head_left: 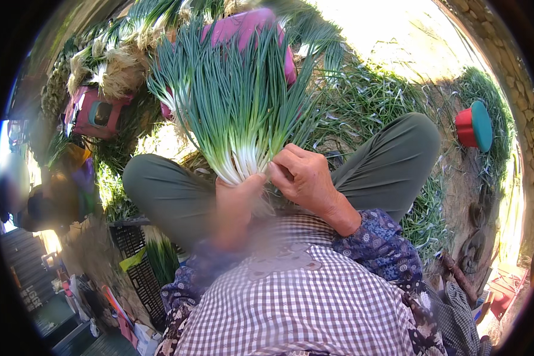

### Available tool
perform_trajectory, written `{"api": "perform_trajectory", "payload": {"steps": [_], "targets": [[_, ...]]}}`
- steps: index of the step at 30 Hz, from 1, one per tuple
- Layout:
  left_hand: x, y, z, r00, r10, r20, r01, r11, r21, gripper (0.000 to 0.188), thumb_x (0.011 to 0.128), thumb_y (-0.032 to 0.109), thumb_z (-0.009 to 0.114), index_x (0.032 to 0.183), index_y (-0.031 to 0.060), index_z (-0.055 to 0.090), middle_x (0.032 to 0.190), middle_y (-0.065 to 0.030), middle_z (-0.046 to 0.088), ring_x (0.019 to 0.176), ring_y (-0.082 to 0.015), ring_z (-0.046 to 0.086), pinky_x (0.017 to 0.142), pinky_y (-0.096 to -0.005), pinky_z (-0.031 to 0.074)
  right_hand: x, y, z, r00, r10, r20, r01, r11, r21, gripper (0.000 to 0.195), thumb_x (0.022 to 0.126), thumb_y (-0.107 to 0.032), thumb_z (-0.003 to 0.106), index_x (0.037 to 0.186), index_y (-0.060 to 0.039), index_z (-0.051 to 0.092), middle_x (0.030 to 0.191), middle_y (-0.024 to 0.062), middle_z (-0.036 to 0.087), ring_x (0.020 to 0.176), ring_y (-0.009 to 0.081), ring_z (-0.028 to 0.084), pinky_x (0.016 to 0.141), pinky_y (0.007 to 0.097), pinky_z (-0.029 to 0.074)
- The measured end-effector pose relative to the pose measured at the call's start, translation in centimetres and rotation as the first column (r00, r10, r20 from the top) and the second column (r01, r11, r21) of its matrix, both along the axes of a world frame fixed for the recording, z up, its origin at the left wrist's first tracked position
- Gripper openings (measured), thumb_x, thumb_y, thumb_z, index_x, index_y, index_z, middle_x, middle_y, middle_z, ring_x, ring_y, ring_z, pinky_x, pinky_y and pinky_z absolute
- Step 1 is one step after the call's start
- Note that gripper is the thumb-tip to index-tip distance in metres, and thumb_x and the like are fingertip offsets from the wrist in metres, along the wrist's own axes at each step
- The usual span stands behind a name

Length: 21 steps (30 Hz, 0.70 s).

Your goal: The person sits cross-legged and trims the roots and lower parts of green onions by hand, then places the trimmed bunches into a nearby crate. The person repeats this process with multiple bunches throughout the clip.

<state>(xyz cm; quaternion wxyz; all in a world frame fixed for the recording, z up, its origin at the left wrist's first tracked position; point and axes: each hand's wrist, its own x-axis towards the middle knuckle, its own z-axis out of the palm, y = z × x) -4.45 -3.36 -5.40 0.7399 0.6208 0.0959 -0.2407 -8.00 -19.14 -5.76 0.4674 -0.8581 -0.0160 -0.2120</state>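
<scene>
A large fanned bunch of spring onions (238, 120) stands over my lap, green leaves pointing away and white stems towards me. My left hand (238, 200) grips the white stem ends from below, and pale roots hang out beneath it. At the right side of the same stems is my right hand (300, 175), fingers bent and pinched together close to the outermost stalks. Whether a single stalk or leaf is between those fingertips is hidden. Behind the leaves, a pink plastic stool (244, 26) is partly covered by them.
More rooted onion bunches (120, 66) are heaped at the far left, near a second pink stool (98, 111). Leaf trimmings (374, 98) litter the ground. To the right stands a red stool with a green top (474, 127). A black plastic crate (140, 271) is at my left.
</scene>
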Motion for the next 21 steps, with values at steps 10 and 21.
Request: {"api": "perform_trajectory", "payload": {"steps": [10, 21], "targets": [[0.6, -0.9, 2.8, 0.989, -0.133, -0.060, 0.132, 0.991, -0.022, 0.044, 0.082, -0.005, 0.066, 0.124, -0.0033, 0.054, 0.108, -0.0101, 0.066, 0.089, -0.0164, 0.067, 0.074, -0.0276, 0.056, -1.8, -0.5, 1.0, 0.997, -0.065, 0.036, 0.041, 0.888, 0.459, 0.011, 0.075, 0.003, 0.069, 0.073, -0.0018, 0.060, 0.066, 0.0026, 0.054, 0.052, 0.0083, 0.048, 0.046, 0.0241, 0.037], [1.3, -1.9, 3.2, 0.991, -0.135, -0.008, 0.133, 0.982, -0.136, 0.032, 0.078, -0.006, 0.060, 0.109, -0.0004, 0.062, 0.095, -0.0053, 0.066, 0.079, -0.0121, 0.062, 0.068, -0.0267, 0.051, -1.5, -0.1, 1.3, 0.998, -0.017, -0.059, 0.058, 0.591, 0.805, 0.006, 0.093, 0.000, 0.061, 0.096, 0.0008, 0.066, 0.079, 0.0016, 0.060, 0.071, 0.0055, 0.059, 0.060, 0.0195, 0.048]]}}
